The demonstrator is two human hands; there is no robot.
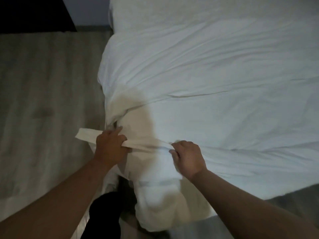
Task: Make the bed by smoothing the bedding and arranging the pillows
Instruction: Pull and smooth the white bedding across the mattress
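A white duvet (215,80) covers the bed and fills most of the view, creased with long diagonal wrinkles. Its near left corner hangs over the bed's corner toward me. My left hand (110,149) grips a bunched fold of that duvet edge, and a strip of fabric sticks out to the left of its fingers. My right hand (187,157) pinches the same fold a short way to the right. The fold is stretched taut between the two hands. No pillow can be made out clearly; a white mound lies at the far top of the bed.
Grey wood-look floor (44,100) runs along the bed's left side. A dark piece of furniture (32,12) stands at the top left against the wall. My dark-clothed leg (103,214) is at the bed's corner, below the hands.
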